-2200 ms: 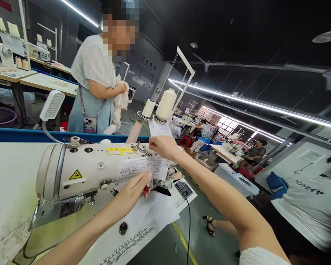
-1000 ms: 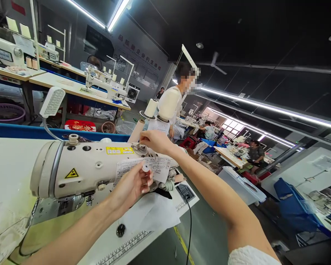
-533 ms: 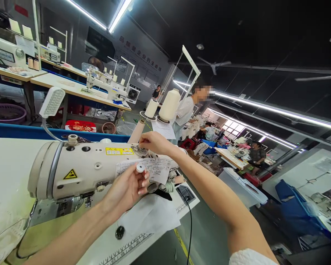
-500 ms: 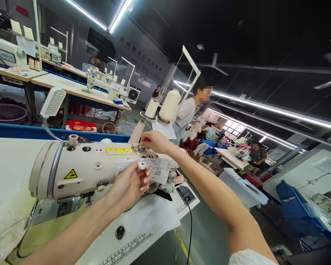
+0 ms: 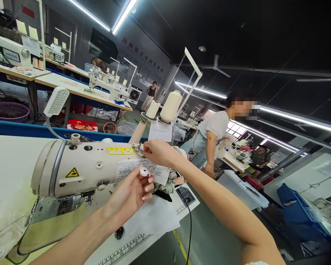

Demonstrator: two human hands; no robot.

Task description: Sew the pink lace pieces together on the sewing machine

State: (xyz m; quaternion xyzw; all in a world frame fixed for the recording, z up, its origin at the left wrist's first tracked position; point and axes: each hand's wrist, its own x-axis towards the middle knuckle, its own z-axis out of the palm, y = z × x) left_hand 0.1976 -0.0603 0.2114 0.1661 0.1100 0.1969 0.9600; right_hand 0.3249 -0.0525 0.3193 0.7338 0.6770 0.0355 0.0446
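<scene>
A small white bobbin [image 5: 144,171] is pinched between the thumb and fingertips of my left hand [image 5: 134,191], in front of the sewing machine [image 5: 85,169]. My right hand [image 5: 161,152] reaches across to the metal bobbin winder [image 5: 138,149] on top of the machine. Its fingers are closed there, and what they hold, if anything, is hidden. Below my hands, a handwritten paper [image 5: 131,167] hangs on the machine's front. A dark round bobbin case [image 5: 119,232] lies on the table near the printed ruler.
Thread cones [image 5: 171,106] stand behind the machine, and a lamp [image 5: 56,101] rises at left. Green thread [image 5: 169,188] sits by the machine's right end. A co-worker [image 5: 213,129] is beyond my right arm, near a clear plastic bin [image 5: 242,187]. Another person stands farther back.
The co-worker has moved right and nearer. My right hand has shifted slightly right at the winder. My left hand still holds the bobbin, a little lower in view.
</scene>
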